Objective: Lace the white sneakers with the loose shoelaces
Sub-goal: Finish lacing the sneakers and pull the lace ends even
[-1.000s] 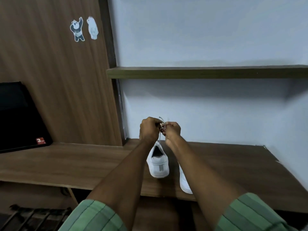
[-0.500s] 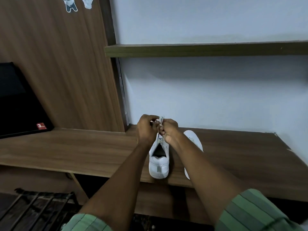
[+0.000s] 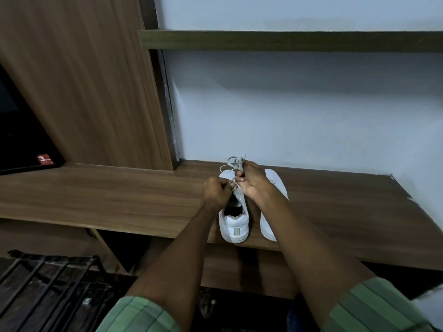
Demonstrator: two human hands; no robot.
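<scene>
On the wooden tabletop (image 3: 119, 202), the left hand (image 3: 215, 192) hovers over the left white sneaker (image 3: 233, 224), its fingers (image 3: 224, 184) curled tight around a strand of the white shoelace (image 3: 236, 162). Just right of that sneaker's tongue, the right hand (image 3: 251, 180) pinches the lace's bunched loops between curled fingers. The second white sneaker (image 3: 275, 185) stands just beside the first, partly hidden by the right forearm.

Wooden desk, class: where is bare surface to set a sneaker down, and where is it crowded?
Bare wood runs left of the left sneaker toward the black screen, and right of the right sneaker to the desk corner. It is crowded mid-desk, where both hands pinch the shoelace.
</scene>
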